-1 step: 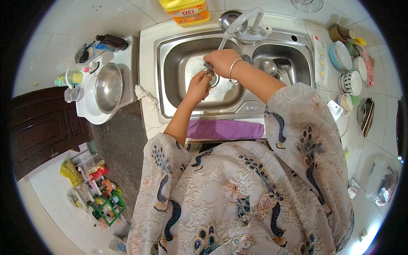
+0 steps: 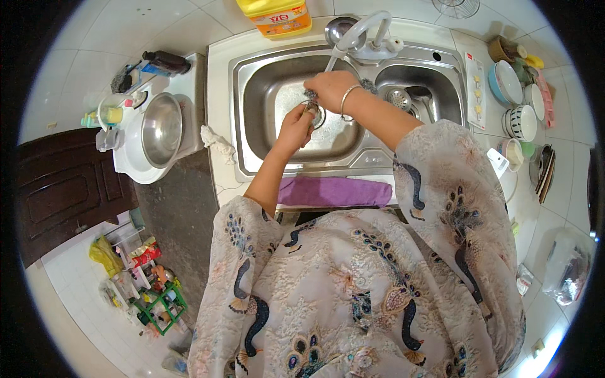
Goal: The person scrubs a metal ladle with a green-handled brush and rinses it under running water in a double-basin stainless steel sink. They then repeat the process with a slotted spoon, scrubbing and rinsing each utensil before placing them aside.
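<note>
Over the left basin of the steel sink, my two hands are close together. My right hand is closed on a grey steel wool scrubber, which shows below its fingertips. Just below it, my left hand is closed around a small object, mostly hidden by the fingers, so its kind is unclear. A round drain shows behind the left fingers. The white faucet reaches down behind my right hand. Another grey fuzzy clump sits by the divider, beside my right wrist.
A purple cloth lies along the sink's front edge, a whitish rag to its left. A yellow detergent jug and metal bowl stand behind. Bowls line the right counter; a steel basin sits at left.
My right hand has shifted very slightly to the right, and a bit more of the grey scrubber shows under its fingertips. My left hand stays nearly in place.
</note>
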`<state>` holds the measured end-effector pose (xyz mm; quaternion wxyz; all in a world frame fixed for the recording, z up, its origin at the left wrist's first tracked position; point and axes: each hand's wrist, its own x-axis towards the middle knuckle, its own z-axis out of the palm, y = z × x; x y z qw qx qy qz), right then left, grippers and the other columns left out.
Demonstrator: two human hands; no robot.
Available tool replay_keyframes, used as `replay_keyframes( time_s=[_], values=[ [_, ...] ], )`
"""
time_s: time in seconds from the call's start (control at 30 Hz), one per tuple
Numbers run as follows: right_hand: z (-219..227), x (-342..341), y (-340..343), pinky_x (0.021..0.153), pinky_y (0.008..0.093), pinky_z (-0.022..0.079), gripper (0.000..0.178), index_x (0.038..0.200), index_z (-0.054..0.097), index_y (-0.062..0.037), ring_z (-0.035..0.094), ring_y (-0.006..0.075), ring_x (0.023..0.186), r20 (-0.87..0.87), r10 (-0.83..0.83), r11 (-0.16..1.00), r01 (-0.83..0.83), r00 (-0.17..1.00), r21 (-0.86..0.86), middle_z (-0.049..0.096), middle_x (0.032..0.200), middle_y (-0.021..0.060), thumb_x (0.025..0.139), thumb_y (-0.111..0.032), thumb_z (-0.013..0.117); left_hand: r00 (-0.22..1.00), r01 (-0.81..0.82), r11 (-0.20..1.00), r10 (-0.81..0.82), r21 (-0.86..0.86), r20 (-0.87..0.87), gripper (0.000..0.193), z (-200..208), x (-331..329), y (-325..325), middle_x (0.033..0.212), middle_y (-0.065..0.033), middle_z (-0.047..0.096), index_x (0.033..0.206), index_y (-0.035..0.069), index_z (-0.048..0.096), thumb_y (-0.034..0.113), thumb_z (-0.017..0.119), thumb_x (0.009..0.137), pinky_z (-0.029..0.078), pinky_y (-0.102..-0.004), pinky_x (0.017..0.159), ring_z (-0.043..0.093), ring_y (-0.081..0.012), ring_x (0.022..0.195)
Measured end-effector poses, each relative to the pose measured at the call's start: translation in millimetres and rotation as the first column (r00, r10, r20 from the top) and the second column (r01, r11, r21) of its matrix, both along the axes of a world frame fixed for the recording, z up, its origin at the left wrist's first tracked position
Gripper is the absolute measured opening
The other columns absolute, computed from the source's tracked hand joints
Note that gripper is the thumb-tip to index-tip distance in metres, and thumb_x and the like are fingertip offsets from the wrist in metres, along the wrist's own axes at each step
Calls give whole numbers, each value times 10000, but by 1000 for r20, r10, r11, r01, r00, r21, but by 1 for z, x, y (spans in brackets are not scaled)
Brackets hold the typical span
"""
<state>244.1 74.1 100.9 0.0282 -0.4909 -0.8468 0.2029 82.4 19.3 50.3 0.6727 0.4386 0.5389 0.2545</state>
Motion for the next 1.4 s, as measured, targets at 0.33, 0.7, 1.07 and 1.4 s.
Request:
replay_keyframes(
  time_s=[0.33,0.7,1.07,1.4],
  values=[
    [-13,3,6,735,421,510,238,1008,633,-115,637,325,859,-111,-197,975,206,974,80,660,909,141,800,-203,557,999,-50,998,51,-22,9,190,-2,-1,6,553,-19,446,911,63,531,237,457,903,245,-245,314,342,-85,347],
    [-28,15,2,729,367,485,304,974,597,-32,613,312,818,-666,-352,890,456,657,-21,631,892,146,771,-251,653,978,-202,978,199,48,62,265,-5,-10,6,595,-32,481,1013,42,550,260,432,924,343,-265,402,411,-103,429],
    [-43,36,-10,663,368,465,223,904,641,-82,576,283,746,-509,-216,946,308,833,103,582,816,101,761,-247,687,959,-165,979,187,-117,212,368,-13,-1,-12,611,-47,484,1012,42,547,323,318,947,306,-250,368,383,-121,402],
    [-54,52,-32,715,403,476,213,936,635,-119,586,310,842,-272,-139,988,151,952,23,577,879,95,773,-254,647,969,-152,987,159,-52,190,392,-5,-4,-7,587,-42,480,996,36,542,342,304,942,302,-248,365,373,-118,382]
  ],
)
